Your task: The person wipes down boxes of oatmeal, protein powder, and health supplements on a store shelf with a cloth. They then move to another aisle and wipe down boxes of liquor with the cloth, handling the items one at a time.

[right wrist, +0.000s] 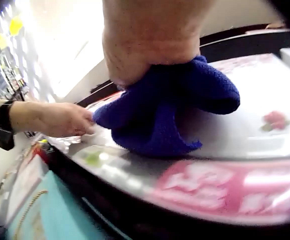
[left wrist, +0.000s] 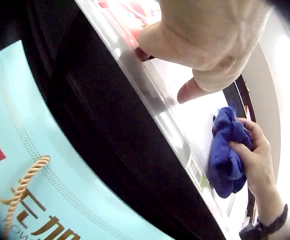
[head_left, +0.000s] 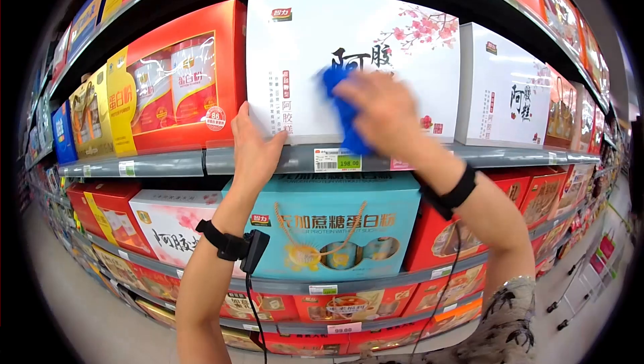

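Note:
A large white gift box (head_left: 302,48) with black lettering and pink blossoms stands upright on a grey shelf. My right hand (head_left: 386,112) holds a bunched blue cloth (head_left: 345,112) against the front of this box, near the black characters. In the left wrist view the thumb and fingers pinch the cloth (left wrist: 228,155). The right wrist view shows the cloth (right wrist: 160,112) spread in folds under the palm, close above the shelf edge. At the box's lower left corner is my left hand (head_left: 255,146), its fingers extended and touching the box's side and front.
A red protein powder box (head_left: 184,75) stands left of the white box, and a smaller white box (head_left: 503,89) to its right. Price tags (head_left: 337,161) line the shelf edge. Below sits a turquoise box (head_left: 329,223) with a rope handle. A cart (head_left: 590,277) stands in the right aisle.

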Action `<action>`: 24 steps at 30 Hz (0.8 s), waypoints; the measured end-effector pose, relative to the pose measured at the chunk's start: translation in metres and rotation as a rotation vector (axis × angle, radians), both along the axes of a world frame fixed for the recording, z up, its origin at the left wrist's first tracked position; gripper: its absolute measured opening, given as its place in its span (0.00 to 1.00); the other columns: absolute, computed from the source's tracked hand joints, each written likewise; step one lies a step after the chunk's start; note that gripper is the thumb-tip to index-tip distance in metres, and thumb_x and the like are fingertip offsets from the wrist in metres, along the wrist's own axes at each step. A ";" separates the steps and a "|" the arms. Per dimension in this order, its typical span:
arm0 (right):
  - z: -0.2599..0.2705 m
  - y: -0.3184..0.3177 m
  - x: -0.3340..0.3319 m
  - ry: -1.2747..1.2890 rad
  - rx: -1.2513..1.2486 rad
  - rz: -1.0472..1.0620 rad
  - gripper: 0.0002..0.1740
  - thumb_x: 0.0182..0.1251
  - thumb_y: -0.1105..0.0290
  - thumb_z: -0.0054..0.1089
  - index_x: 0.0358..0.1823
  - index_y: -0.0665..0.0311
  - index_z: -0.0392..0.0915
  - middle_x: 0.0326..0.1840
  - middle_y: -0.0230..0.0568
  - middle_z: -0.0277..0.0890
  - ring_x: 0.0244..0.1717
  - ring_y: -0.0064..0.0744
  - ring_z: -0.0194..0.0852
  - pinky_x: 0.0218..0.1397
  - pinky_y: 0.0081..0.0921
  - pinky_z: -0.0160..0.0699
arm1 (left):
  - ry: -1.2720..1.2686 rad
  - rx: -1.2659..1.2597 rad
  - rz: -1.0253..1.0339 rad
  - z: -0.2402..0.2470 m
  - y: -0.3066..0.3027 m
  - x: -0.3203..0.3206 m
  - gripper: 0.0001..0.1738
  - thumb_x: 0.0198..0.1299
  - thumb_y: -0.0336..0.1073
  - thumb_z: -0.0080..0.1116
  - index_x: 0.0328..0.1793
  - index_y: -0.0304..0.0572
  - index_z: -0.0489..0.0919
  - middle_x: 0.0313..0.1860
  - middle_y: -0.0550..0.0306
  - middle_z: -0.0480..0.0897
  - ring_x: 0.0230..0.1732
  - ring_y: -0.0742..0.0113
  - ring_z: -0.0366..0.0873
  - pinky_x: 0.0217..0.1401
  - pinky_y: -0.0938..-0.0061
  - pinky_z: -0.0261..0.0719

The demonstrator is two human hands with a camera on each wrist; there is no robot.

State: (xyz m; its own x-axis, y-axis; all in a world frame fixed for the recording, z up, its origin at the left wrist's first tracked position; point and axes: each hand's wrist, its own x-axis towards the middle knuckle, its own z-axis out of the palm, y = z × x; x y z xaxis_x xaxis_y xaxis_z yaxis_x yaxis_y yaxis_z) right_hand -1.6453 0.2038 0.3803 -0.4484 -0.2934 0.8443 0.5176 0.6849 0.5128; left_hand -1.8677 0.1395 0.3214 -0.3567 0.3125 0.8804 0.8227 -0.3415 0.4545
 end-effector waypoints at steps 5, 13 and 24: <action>-0.041 -0.024 -0.033 -0.435 -0.012 0.069 0.19 0.49 0.77 0.55 0.43 0.50 0.79 0.53 0.38 0.73 0.53 0.41 0.71 0.52 0.36 0.70 | 0.121 -0.019 0.040 -0.009 0.002 -0.009 0.46 0.53 0.31 0.63 0.73 0.24 0.49 0.66 0.31 0.60 0.68 0.38 0.59 0.70 0.59 0.61; 0.090 0.047 0.079 0.229 0.177 -0.042 0.22 0.50 0.78 0.55 0.49 0.52 0.78 0.52 0.39 0.76 0.53 0.45 0.73 0.54 0.43 0.74 | 0.243 0.063 0.083 -0.020 0.008 -0.011 0.47 0.53 0.29 0.61 0.74 0.25 0.47 0.67 0.30 0.59 0.68 0.38 0.59 0.70 0.59 0.61; -0.031 0.005 0.100 -0.048 -0.499 -0.018 0.20 0.47 0.76 0.57 0.45 0.57 0.77 0.45 0.44 0.76 0.49 0.49 0.73 0.53 0.39 0.73 | 0.274 0.087 0.107 -0.022 0.011 -0.013 0.45 0.54 0.31 0.61 0.74 0.25 0.49 0.68 0.32 0.59 0.69 0.40 0.59 0.71 0.58 0.59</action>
